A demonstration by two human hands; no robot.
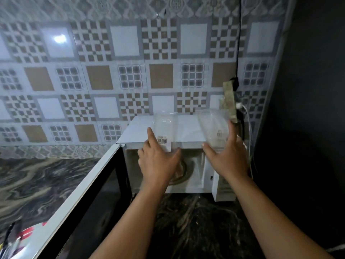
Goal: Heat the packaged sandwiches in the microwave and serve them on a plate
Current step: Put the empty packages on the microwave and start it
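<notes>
A white microwave (134, 132) stands on the dark marbled counter with its door (89, 193) swung open to the left. Two clear plastic sandwich packages rest on its top. The left package (164, 126) carries a barcode label, and my left hand (158, 161) grips its near end between thumb and index finger. My right hand (228, 157) grips the right package (212, 124) the same way. Both packages look transparent, and I cannot tell what they contain. The glass turntable (187, 173) shows inside the cavity, partly hidden behind my left hand.
A dark wall (308, 109) closes the right side, close to the microwave. A socket strip (230, 101) with plugs and a black cable (239, 43) hangs on the tiled wall behind. Colourful blurred items (24, 234) lie at the bottom left beside the door.
</notes>
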